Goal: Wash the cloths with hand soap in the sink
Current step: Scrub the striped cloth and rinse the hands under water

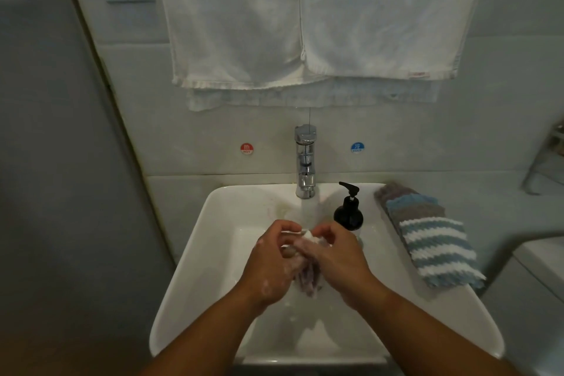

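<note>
The left hand [271, 264] and right hand [337, 256] clutch a sudsy purplish cloth [308, 282], mostly hidden between them, clear of the walls of the white ceramic sink [207, 223].

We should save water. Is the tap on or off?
On: a pale stream falls from the tap onto the soapy cloth held over the sink.

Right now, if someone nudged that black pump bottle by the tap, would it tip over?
Probably not easily: the pump bottle has a squat, round body, so it likely slides first. The glossy sink ledge may let it skid.
</note>
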A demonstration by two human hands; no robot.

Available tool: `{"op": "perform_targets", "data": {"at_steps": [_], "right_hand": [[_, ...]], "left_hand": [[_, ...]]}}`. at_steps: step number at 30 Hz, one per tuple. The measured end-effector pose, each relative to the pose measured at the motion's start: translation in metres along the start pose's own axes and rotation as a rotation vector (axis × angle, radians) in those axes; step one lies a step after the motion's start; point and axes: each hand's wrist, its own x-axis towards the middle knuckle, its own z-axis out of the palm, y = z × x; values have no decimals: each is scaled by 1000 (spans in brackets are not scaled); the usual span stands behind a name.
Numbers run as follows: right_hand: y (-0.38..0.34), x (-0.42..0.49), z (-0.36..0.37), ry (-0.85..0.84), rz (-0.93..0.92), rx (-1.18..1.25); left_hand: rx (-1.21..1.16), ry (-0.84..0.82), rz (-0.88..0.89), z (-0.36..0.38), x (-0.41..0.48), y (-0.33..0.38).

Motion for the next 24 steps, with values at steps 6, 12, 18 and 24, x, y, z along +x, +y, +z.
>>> {"op": "perform_targets", "data": {"at_steps": [6,12,18,24], "right_hand": [[-4,2,-12,-2,50,275],[-14,-6,-3,-28,104,456],[-11,-8,-2,-45,-3,166],[-13,8,6,237,-32,158]], "left_hand": [[64,173,-56,-9,1,1],[-235,61,-109,9,-2,7],[30,185,0,10,3,7],[-96,57,-33,39,-17,17]]}}
